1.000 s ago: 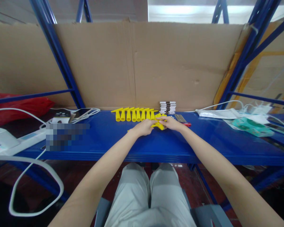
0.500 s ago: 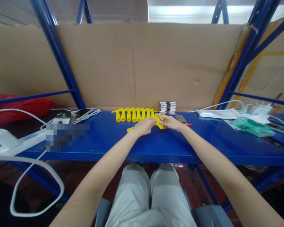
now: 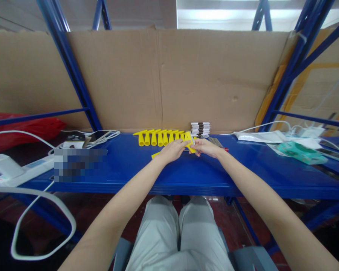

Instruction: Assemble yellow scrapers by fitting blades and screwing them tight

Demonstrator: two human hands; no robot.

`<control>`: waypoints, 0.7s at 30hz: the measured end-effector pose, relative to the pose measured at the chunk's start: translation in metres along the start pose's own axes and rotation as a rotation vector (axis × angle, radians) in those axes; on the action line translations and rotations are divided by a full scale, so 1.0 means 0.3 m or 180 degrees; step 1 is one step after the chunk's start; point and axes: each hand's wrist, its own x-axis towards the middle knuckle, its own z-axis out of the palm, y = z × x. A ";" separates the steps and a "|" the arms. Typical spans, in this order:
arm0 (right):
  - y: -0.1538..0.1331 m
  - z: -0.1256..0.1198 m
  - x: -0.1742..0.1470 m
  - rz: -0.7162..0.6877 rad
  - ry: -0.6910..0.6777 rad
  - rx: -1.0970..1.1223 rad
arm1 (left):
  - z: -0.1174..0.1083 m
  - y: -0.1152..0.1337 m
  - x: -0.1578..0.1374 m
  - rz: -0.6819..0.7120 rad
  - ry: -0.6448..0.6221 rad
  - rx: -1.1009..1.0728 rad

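Observation:
My left hand (image 3: 173, 150) and my right hand (image 3: 205, 147) are closed on a yellow plastic scraper (image 3: 188, 137) between them, above the blue shelf. A thin pale strip runs along the scraper's right edge. Behind my left hand, a row of several yellow T-shaped scrapers (image 3: 160, 139) lies side by side, their round hollow handles facing me. From under my left wrist pokes the end of another yellow piece (image 3: 155, 154), mostly hidden. Just beyond my right hand rises a stack of white packets with dark bands (image 3: 200, 129). Flat grey metal strips (image 3: 215, 142) lie to its right.
A small red object (image 3: 226, 149) is partly behind my right wrist. White cables and a power strip (image 3: 31, 170) occupy the left side. A silver-white pouch (image 3: 260, 136) and a green packet (image 3: 301, 152) lie at right. Cardboard (image 3: 158, 82) walls off the back.
The scraper in my hands has been turned, so its wide head stands up and a pale strip shows at its edge. My right fingers have shifted slightly lower on it.

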 end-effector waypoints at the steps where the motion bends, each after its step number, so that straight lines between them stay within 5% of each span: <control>1: 0.000 0.000 0.000 -0.0012 -0.0033 -0.0010 | -0.001 0.000 0.000 -0.0017 -0.0024 0.0029; 12: -0.018 0.023 -0.010 -0.0022 -0.0053 -0.0154 | -0.010 0.001 0.001 -0.0186 -0.0204 0.0312; 16: -0.018 -0.015 -0.003 0.0089 0.0517 -0.0444 | -0.023 0.003 0.001 -0.0258 -0.0192 0.0282; 21: 0.025 -0.119 0.009 0.0243 0.1674 -0.2315 | -0.040 -0.004 -0.001 -0.0435 -0.0180 0.0258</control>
